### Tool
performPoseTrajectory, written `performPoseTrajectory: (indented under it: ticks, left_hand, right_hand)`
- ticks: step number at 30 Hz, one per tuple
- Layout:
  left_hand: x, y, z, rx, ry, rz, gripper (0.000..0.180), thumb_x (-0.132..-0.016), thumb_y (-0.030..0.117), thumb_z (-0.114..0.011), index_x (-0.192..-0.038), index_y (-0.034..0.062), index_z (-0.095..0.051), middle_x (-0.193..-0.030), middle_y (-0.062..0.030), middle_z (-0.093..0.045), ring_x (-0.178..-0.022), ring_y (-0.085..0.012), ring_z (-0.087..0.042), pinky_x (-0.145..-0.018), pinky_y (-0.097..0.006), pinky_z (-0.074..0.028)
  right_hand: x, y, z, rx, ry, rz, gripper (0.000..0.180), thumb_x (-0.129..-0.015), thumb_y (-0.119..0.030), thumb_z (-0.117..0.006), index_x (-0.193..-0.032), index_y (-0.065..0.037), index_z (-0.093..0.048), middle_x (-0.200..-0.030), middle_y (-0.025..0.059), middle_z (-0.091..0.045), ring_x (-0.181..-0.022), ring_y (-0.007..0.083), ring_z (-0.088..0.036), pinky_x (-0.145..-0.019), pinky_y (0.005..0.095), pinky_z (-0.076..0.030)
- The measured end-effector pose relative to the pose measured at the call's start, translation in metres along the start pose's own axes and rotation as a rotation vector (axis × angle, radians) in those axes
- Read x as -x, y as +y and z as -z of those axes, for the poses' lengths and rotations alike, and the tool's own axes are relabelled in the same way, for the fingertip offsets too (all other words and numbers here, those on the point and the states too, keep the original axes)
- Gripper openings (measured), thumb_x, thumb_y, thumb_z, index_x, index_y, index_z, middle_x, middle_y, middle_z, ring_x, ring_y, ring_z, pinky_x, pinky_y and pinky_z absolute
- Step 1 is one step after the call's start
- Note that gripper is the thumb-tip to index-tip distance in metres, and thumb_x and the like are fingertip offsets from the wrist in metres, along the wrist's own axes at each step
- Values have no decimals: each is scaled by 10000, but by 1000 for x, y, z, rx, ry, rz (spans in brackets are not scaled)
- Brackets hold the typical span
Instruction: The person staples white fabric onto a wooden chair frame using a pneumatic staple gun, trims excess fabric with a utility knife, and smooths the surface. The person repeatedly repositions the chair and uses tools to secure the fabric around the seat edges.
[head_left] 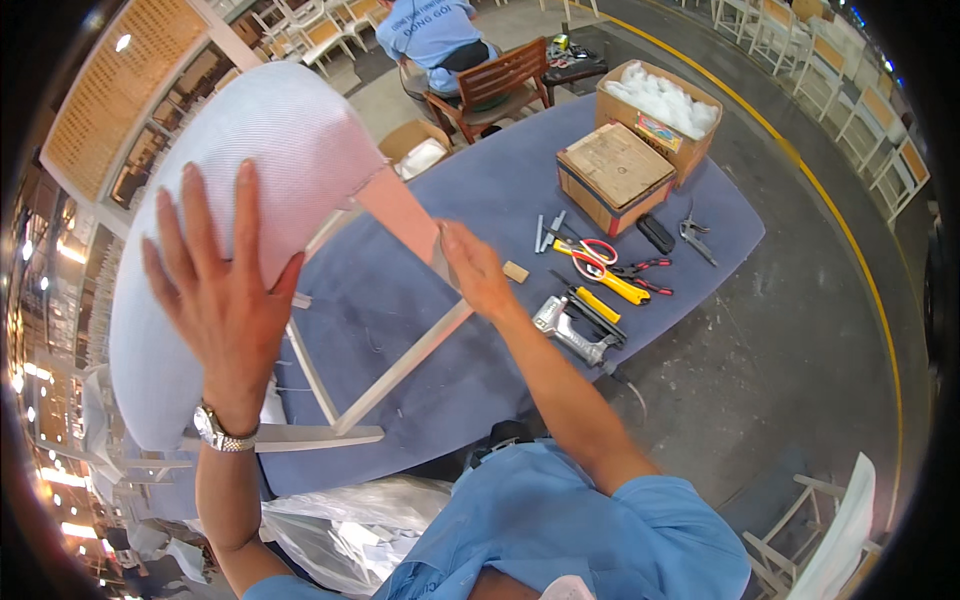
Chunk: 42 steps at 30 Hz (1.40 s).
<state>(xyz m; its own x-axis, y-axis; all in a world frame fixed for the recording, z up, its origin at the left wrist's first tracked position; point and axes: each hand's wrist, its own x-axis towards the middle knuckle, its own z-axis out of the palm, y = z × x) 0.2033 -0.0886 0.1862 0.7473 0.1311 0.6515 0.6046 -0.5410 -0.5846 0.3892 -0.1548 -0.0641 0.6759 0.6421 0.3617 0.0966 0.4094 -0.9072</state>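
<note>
A chair with a pale, finely ribbed fabric cover (pixel 270 130) on its curved upholstered part lies tilted on the blue-grey padded table (pixel 480 170). My left hand (pixel 225 290) rests flat on that fabric, fingers spread. From the fabric's edge a flat pinkish strip (pixel 400 212) runs down to my right hand (pixel 472 268), whose fingers are closed around its lower end. Pale wooden legs and rails (pixel 400 370) of the chair stretch below the right hand. What lies inside the right hand's grip, beyond the strip's end, is hidden.
To the right lie a staple gun (pixel 575 332) with a hose, scissors (pixel 595 258), a yellow cutter (pixel 625 288) and pliers (pixel 645 275). Behind them stand a closed carton (pixel 615 170) and a box of white stuffing (pixel 665 100). Beyond the table, a person in blue (pixel 430 40) sits near a wooden chair (pixel 495 85).
</note>
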Motion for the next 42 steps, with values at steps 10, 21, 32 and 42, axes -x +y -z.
performPoseTrajectory:
  ticks: [10, 21, 32, 42]
  left_hand:
    - [-44, -26, -20, 31, 21, 94, 1143, -506, 325, -964, -1529, 422, -463, -1532, -55, -491, -1378, -315, -477, -1118, -552, -345]
    - [-149, -159, -100, 153, 73, 207, 784, -893, 742, -565, -1255, 61, -712, -1092, -169, -751, -1021, -318, -721, -881, -387, -549]
    - [-190, -214, -148, 362, -50, 328, 804, -958, 740, -431, -799, 18, -747, -743, -174, -722, -682, -298, -698, -626, -420, -536]
    - [-192, -222, -164, 355, -71, 349, 679, -976, 649, -455, -916, 65, -796, -957, -159, -771, -997, -321, -723, -821, -476, -552]
  right_hand:
    - [84, 137, 208, 1083, 85, -320, 419, -928, -363, -676, -1153, -12, -718, -1124, 210, -725, -1070, 394, -682, -937, 458, -524]
    - [106, 161, 291, 830, -190, -530, 409, -919, -362, -733, -984, 41, -696, -795, 174, -709, -749, 292, -692, -721, 422, -522]
    - [-58, -99, 145, 256, -26, -239, 412, -972, -157, -616, -1329, -6, -479, -997, 182, -713, -671, 201, -686, -516, 305, -509]
    - [-218, -195, -97, 881, -396, 758, 441, -939, -88, -676, -1374, -67, -612, -1148, 166, -725, -940, 262, -734, -794, 359, -562]
